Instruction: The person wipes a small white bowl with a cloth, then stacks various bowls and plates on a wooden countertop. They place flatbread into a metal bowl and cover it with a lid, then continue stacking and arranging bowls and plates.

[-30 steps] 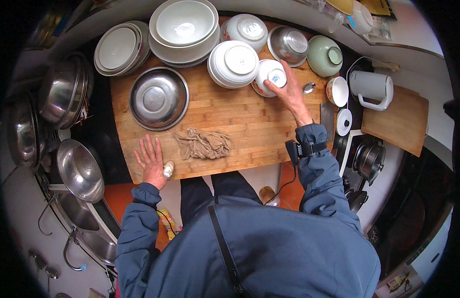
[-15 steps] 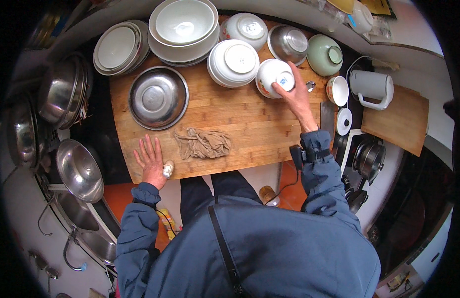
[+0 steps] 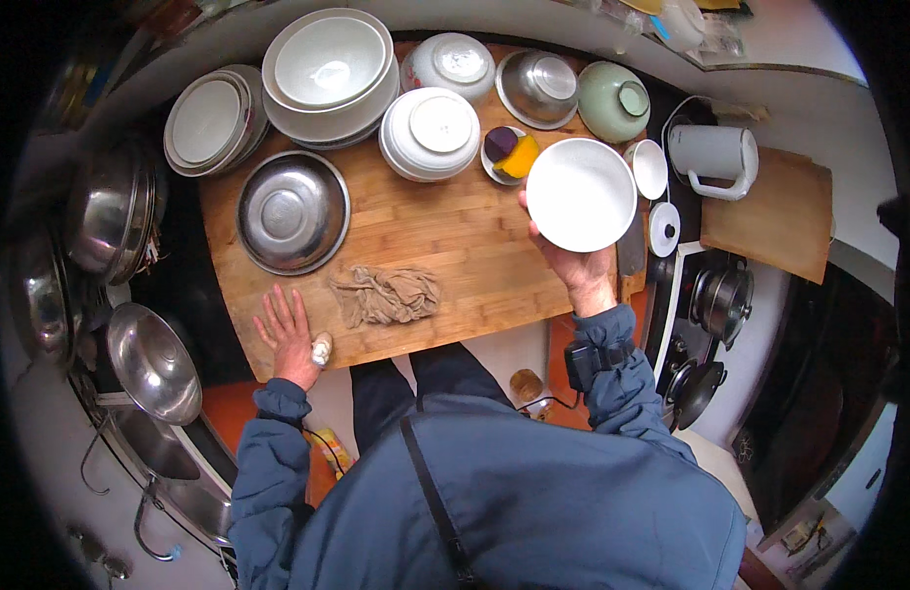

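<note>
My right hand [image 3: 579,270] holds a white bowl [image 3: 581,195] above the right part of the wooden board, its inside facing up toward me. Left of that bowl, a small dish [image 3: 500,175] bears a dark purple piece [image 3: 500,145] and a yellow piece [image 3: 519,157]. At the board's front left, my left hand [image 3: 291,339] lies flat with its fingers spread, something whitish wrapped at the thumb. Nearby are a crumpled brown cloth [image 3: 391,295] and an upturned steel bowl [image 3: 293,211].
Along the board's back stand white bowls [image 3: 430,133], a stack of large bowls [image 3: 327,59], plates [image 3: 201,120], a steel basin [image 3: 538,88] and a green bowl [image 3: 614,101]. A cleaver [image 3: 631,241] lies at the right edge, near a kettle [image 3: 712,160] and pots [image 3: 722,300].
My right hand has lifted the upside-down bowl and turned it inside up, bringing it nearer. The dish with the purple and yellow pieces has come into sight. My left hand stays on the board.
</note>
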Demonstrator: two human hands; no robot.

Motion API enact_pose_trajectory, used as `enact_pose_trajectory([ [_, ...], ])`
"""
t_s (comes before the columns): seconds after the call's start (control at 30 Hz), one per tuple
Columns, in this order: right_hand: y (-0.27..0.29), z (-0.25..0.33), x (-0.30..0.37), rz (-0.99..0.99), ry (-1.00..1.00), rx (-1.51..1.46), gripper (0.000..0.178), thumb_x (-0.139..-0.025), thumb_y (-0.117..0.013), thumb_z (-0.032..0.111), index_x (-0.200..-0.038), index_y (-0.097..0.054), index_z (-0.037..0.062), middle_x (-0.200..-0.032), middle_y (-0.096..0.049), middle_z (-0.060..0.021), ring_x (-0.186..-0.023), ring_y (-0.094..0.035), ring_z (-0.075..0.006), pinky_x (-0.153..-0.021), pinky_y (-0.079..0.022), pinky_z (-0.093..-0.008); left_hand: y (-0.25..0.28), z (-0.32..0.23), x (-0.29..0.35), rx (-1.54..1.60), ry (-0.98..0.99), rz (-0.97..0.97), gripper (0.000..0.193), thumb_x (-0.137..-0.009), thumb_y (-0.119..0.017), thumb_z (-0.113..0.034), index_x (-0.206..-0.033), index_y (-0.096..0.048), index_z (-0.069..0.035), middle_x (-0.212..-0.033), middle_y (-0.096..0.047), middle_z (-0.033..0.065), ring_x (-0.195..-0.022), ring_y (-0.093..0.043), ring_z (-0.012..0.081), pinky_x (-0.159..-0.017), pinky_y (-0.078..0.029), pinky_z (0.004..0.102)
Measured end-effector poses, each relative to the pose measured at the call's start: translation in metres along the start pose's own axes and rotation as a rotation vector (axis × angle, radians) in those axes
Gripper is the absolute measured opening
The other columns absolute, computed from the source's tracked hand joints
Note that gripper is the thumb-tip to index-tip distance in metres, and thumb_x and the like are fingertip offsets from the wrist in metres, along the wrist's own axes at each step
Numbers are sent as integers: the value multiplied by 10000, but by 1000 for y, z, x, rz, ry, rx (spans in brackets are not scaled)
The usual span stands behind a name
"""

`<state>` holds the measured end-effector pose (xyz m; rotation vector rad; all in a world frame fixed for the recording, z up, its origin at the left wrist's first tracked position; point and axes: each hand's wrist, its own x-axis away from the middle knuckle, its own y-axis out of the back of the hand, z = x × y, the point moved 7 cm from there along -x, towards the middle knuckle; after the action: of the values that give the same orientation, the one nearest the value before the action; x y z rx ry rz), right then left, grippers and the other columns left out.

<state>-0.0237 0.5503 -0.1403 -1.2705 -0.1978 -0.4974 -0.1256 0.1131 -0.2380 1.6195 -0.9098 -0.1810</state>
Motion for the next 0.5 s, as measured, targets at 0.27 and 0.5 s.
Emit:
enact_pose_trajectory([
  [0.27, -36, -58, -2, 71, -205, -253, 859, -961, -595, 611, -1608, -286, 138, -1589, -312, -289, -1401, -406, -538, -960, -543, -654, -3, 2, 1, 19, 14, 74, 968, -917, -642, -401, -1655, -122, -53, -1722, 28, 226, -1579, 79, 450, -1204, 60, 685],
  [0.5, -80, -142, -4, 275, -428, -33, 1002, -911, -481, 801, -1628, -242, 142, -1602, -363, -228, -1391, -430, -552, -1021, -520, -650, 57, -5, 3, 869, -44, 82, 952, -938, -691, -305, -1677, -106, -172, -1728, -81, 180, -1590, -83, 391, -1241, -98, 608],
])
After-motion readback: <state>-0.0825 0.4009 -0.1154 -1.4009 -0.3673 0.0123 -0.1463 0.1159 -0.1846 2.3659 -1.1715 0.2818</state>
